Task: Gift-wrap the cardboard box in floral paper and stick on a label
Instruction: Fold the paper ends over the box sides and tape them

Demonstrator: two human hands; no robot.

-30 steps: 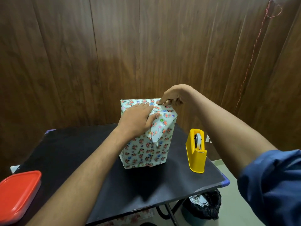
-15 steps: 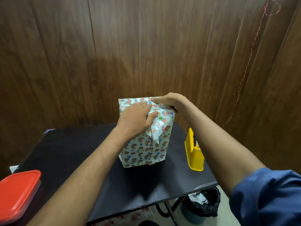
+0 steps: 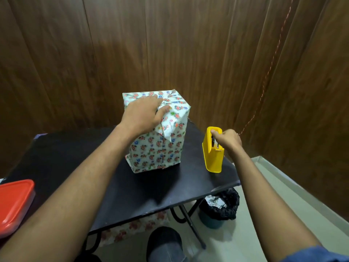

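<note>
Now your left hand (image 3: 140, 115) presses flat on the wrapped box (image 3: 156, 140); right hand (image 3: 227, 140) pinches at the yellow tape dispenser (image 3: 213, 159). Black bench (image 3: 75, 157), wood-panelled walls (image 3: 56, 53).

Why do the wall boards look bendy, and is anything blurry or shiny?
Head view: the wide lens bows the wooden wall panels outward; the wrapped box and yellow tape dispenser look sharp; a dark shadow falls on the black table in front of the box; no strong glare.
</note>
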